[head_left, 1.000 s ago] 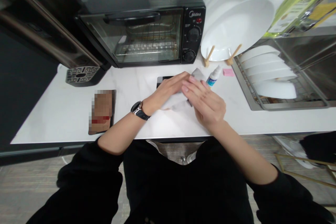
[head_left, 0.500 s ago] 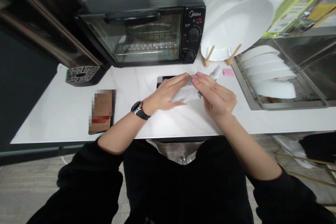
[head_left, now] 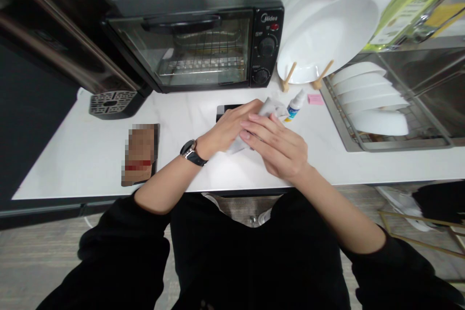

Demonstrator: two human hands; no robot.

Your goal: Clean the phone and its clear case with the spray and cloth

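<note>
Over the white counter, my left hand [head_left: 227, 128], with a watch on its wrist, closes over a crumpled grey-white cloth [head_left: 271, 105]. It also covers the near end of a flat black device [head_left: 225, 108]. My right hand [head_left: 279, 147] lies across the cloth with its fingers stretched flat, pointing left and touching the left hand's fingers. Most of the cloth is hidden under both hands. A small white dropper bottle with a blue label [head_left: 295, 104] stands just right of the cloth.
A black toaster oven [head_left: 203, 34] stands behind, with a cup and saucer on top. White plates [head_left: 327, 34] lean in a wooden rack, and more sit in the metal drainer [head_left: 378, 106]. A phone [head_left: 140, 155] lies at the left, a pink eraser-like block [head_left: 315, 99] at the right.
The right hand has slid back left over the cloth, from a pinch at its far end to lying flat on top. The left hand has stayed put.
</note>
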